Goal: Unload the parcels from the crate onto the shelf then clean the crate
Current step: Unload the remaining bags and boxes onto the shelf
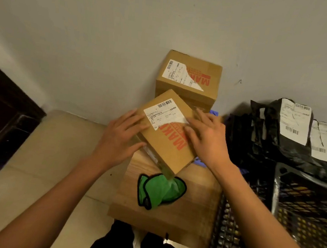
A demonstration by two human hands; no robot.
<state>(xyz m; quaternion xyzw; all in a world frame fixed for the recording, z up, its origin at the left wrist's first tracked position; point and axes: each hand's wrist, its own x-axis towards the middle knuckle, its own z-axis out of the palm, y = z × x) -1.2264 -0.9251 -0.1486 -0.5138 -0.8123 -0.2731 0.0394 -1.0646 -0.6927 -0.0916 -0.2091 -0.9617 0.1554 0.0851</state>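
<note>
Now both hands are on the flat cardboard box (165,132), tilted above the wooden shelf (190,204): the left hand (120,137) clasps its left edge with fingers on top and thumb below, the right hand (206,137) lies on top with fingers nearly straight. Behind stands another box (190,80). A green cloth (161,193) lies on the shelf, the black crate (290,220) and black bags (291,138) to the right.

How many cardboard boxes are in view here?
2. One box sits against the wall; the nearer box is held between the left hand and right hand above the wooden surface. The black crate may hide more.
</note>
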